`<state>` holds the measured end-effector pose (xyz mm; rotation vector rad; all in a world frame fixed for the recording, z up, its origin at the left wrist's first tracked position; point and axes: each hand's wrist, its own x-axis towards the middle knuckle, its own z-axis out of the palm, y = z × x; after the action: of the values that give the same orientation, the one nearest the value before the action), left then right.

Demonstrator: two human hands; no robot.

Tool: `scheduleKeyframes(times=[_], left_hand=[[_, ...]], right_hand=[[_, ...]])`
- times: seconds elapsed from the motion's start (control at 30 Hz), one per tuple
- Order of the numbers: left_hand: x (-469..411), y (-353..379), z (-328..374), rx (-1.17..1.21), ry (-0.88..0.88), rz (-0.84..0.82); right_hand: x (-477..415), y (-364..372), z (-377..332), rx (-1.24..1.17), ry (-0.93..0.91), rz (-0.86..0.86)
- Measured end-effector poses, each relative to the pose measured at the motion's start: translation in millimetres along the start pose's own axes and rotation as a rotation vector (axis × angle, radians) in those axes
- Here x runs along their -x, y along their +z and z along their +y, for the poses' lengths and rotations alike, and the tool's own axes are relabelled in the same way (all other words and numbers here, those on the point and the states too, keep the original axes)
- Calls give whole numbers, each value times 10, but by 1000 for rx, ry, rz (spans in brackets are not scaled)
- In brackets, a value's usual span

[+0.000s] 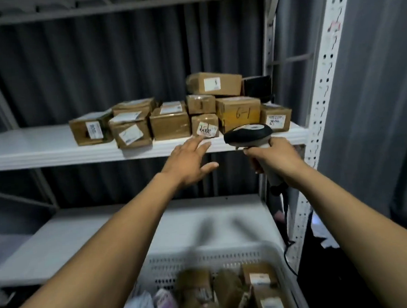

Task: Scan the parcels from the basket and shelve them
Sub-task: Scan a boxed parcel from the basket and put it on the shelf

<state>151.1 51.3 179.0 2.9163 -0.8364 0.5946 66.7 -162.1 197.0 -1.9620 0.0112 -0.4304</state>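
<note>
Parcels point(261, 277) in basket point(204, 261) blurred, cut off.

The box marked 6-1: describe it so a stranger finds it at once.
On the middle shelf, find the parcels near its right end. The box stands behind the barcode scanner, yellower than its neighbours, with 6-1 handwritten on its front.

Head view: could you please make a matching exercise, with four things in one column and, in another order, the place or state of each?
Things:
1. left hand
2. scanner
3. basket
4. box marked 6-1

Places or states:
a. on the middle shelf
b. gripped by the right hand
c. lowest in view, holding parcels
d. open, fingertips near a small labelled box

Pairs: 1-d, 2-b, 3-c, 4-a
</note>
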Motion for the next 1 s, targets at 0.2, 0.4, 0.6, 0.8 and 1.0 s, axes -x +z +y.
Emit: scheduleKeyframes(times=[0.2, 0.4, 0.6, 0.8, 1.0], left_hand=[[847, 836, 196, 127, -90, -193], [1646, 1671, 332, 178, -191, -460], [2106, 2262, 450, 246, -282, -606], [2557, 2778, 669, 474, -210, -805], [2662, 3137, 1083, 638, -323, -893]], right_hand=[[585, 275, 650, -67, 121, -164], [900, 458, 1521, 23, 256, -286], [1047, 665, 2114, 108, 331, -354], [1189, 869, 2398, 102, 336, -482], [1192, 893, 2458, 119, 313, -508]])
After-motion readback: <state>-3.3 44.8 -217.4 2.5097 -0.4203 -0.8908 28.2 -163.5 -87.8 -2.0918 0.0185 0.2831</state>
